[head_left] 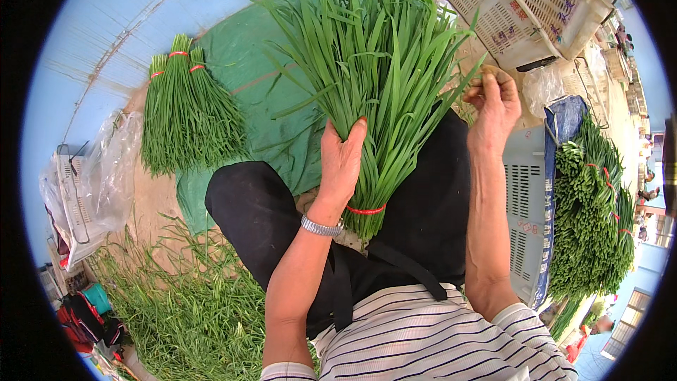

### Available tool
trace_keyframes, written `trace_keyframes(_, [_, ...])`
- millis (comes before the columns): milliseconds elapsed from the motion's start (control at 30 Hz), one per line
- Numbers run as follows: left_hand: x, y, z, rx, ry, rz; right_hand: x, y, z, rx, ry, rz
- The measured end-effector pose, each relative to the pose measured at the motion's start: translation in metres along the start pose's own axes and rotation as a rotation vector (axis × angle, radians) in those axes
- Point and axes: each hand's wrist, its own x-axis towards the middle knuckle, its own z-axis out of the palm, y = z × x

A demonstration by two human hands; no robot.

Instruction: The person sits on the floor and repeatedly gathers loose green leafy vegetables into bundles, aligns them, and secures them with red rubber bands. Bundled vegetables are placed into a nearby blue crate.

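My left hand (344,161) grips a large bundle of long green leaves, probably Chinese chives (381,90), between my knees. A red band (366,210) circles the bundle low down, near its stem ends; the leaf tips fan out away from me. My right hand (492,98) is raised at the right edge of the leaves, its thumb and fingers brought together. Whether a thin leaf lies between those fingers cannot be told. Banded bundles of thinner green stalks (193,116) lie on a green tarp (248,53) at the upper left.
Loose leaves (195,301) cover the floor at lower left. At right, a grey plastic crate (523,211) stands beside a pile of banded green bundles (587,222). White crates (508,10) are at upper right. Plastic bags and another crate (79,206) stand at left; people are far right.
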Motion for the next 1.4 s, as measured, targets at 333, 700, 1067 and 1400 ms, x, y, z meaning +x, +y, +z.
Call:
trace_keyframes(333, [-0.004, 0.005, -0.002, 0.043, -0.004, 0.009, -0.037, -0.022, 0.051, -0.511, -0.311, -0.332])
trace_keyframes(700, [-0.002, -0.002, 0.000, 0.130, 0.068, -0.120, -0.019, 0.010, 0.071, -0.532, -0.261, -0.470])
trace_keyframes(1067, [-0.008, 0.002, 0.004, 0.114, 0.057, -0.242, -0.007, 0.007, 0.065, 0.250, -0.240, 0.228])
trace_keyframes(1400, [-0.007, 0.007, 0.005, 0.012, 0.010, -0.223, -0.022, -0.008, 0.049, 0.059, -0.247, 0.097])
